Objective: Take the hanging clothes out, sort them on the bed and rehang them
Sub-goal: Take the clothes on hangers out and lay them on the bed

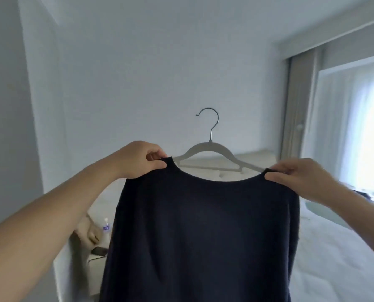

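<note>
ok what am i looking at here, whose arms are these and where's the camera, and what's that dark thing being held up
There is no machine here: a person wears a wide-angle camera on the head, so you see their own two arms reaching forward. That is the only picture. The left hand and right hand each pinch a shoulder of a dark navy top, holding it up by its neckline. A pale hanger with a metal hook sits in the neck opening, its bar exposed. Behind and to the right is a bed with white bedding. Low on the left a small bottle stands on what seems a bedside stand. The curtained window is on the right.
</note>
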